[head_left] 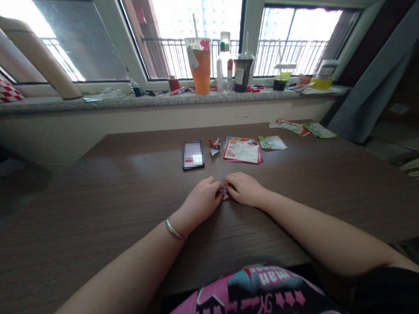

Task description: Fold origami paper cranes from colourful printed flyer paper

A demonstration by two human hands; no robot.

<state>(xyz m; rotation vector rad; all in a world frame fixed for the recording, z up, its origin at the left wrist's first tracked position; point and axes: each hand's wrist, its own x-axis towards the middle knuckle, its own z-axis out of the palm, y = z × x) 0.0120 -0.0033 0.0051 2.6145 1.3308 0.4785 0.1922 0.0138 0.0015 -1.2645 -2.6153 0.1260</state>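
Over the middle of the brown table, my left hand and my right hand almost meet. Between their fingertips is a small piece of folded printed paper. The fingers of both hands are closed on it from either side, and they hide most of it. A silver bangle circles my left wrist. Just beyond the hands lies a small folded paper piece, red and white. Left of it rests a dark-edged phone with a blurred-out screen. To its right sits a stack of red-bordered printed leaflets.
Green-edged leaflets lie beside the stack, with further leaflets near the table's far right corner. Along the stone windowsill stand an orange drink cup, a dark drink cup, bottles and a tall beige cylinder.
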